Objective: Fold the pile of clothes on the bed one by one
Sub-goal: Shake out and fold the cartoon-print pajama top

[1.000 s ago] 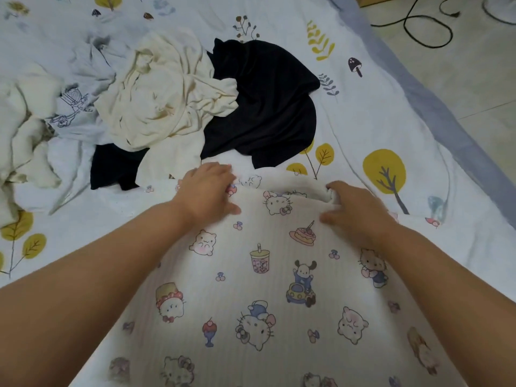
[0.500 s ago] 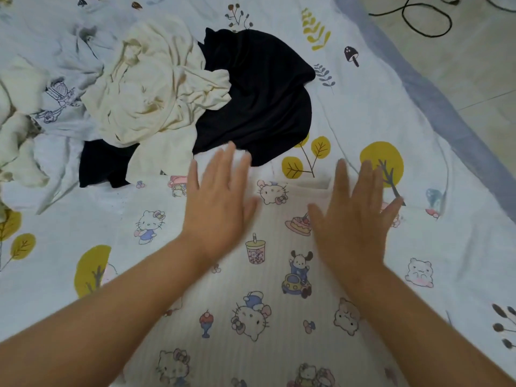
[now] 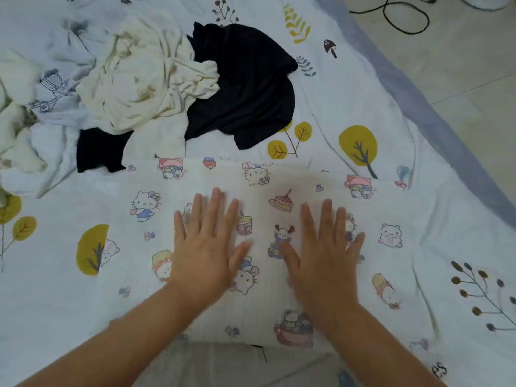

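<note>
Far left there's a crumpled white top [image 3: 53, 88] with a line-drawn graphic, too blurry to read. Next to it a wrinkly cream shirt [image 3: 145, 79] sits bunched on a smooth black garment [image 3: 251, 88] — that's the unfolded pile, up at the far side of the bed [image 3: 349, 88]. Nearer me lies the cartoon cloth [image 3: 279, 180], white, faintly ribbed, printed with cats, cakes and cups, spread in a roughly rectangular shape. Left hand [image 3: 205, 247] is flat on it, fingers straight and spread, gripping nothing. Right hand [image 3: 325, 252] just beside it, same deal — palm down, fingers apart. The sheet has yellow trees and leaf sprigs; bottom right some lettering ends in "es". Black cable [image 3: 405, 18] on the tiled floor.
</note>
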The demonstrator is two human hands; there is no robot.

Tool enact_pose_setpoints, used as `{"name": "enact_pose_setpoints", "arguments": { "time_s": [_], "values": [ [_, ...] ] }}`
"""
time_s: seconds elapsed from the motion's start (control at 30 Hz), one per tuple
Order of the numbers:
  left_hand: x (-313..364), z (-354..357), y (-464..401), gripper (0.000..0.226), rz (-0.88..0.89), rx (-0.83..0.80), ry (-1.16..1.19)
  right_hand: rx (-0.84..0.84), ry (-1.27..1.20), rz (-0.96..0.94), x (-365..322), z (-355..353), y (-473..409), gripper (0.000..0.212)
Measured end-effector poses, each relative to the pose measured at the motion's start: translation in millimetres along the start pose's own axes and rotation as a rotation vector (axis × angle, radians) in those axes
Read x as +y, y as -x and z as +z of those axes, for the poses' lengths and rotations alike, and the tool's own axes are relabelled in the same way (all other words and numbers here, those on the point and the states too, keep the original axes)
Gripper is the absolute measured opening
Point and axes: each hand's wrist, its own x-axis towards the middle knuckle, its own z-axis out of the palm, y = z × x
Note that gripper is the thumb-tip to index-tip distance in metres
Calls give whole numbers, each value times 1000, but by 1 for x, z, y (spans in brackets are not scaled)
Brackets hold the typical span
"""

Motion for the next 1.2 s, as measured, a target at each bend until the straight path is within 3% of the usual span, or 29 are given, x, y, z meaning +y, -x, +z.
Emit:
{"name": "enact_pose_setpoints", "arguments": {
  "time_s": [0.17, 0.33, 0.5, 0.63, 0.73, 0.93, 0.97, 1.1, 1.2],
  "values": [
    [-5, 42, 62, 64, 59, -158, 34, -148, 28, -153, 3, 32, 66, 63],
    [-10, 45, 58, 65, 15, -265, -27, -120, 59, -61, 27, 38, 70, 59],
    [4, 15, 59, 64, -27, -288, 63, 47, 98, 253, 58, 10, 81, 48],
    [19, 4, 68, 46, -28, -246, 192, -260, -130, 694, 91, -10, 92, 58],
    [14, 5, 73, 53, 18, -331, 163, -409, -372, 706, 99, -18, 95, 53],
    [-7, -2, 85, 57, 113, -275, 216, -285, -1014, 913, 84, -33, 90, 8],
    [-12, -2, 88, 54, 113, -260, 223, -244, -1100, 921, 79, -36, 89, 10],
    [-29, -7, 99, 53, 92, -208, 369, 158, -876, 742, 48, -55, 89, 13],
    [-46, -16, 103, 41, -8, -194, 541, 352, -706, 468, -2, -73, 87, 27]
  ]
}}
